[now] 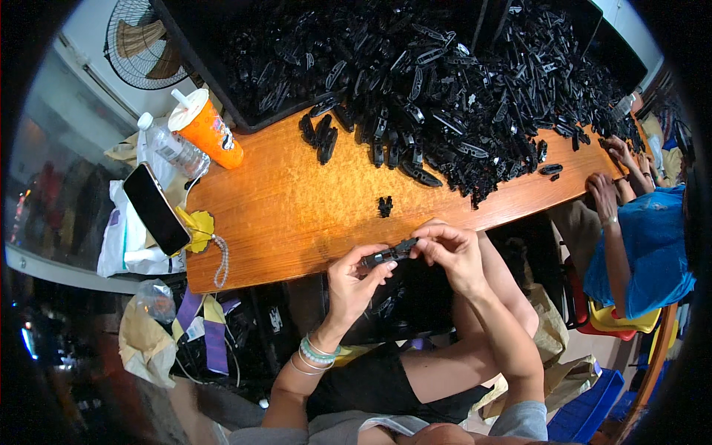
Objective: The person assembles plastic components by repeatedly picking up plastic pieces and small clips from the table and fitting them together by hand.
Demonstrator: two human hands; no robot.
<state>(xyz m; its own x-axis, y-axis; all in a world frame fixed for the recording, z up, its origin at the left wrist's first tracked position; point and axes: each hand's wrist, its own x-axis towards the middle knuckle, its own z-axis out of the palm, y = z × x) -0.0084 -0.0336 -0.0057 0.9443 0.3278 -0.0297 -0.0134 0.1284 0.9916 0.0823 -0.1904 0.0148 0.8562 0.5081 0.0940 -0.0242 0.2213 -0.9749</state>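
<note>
Over the table's near edge, my left hand [352, 285] grips a long, narrow black plastic part [382, 256] between thumb and fingers. The part lies tilted, its right end higher. My right hand [456, 258] is closed in a pinch at that right end, where the outline turns jagged; I cannot tell whether a separate small piece sits there. Just beyond my hands, a few tiny black plastic pieces [385, 207] lie together on the wooden table [297, 215]. Farther back spreads a large heap of similar black parts [445, 96], with several loose ones along its front.
At the left stand an orange cup [215, 137], a clear bottle [174, 152] and a propped phone [156, 208] with a beaded strap. Behind them is a fan [144, 44]. A person in blue [638, 248] works at the right. Paper bags [144, 345] are below the table.
</note>
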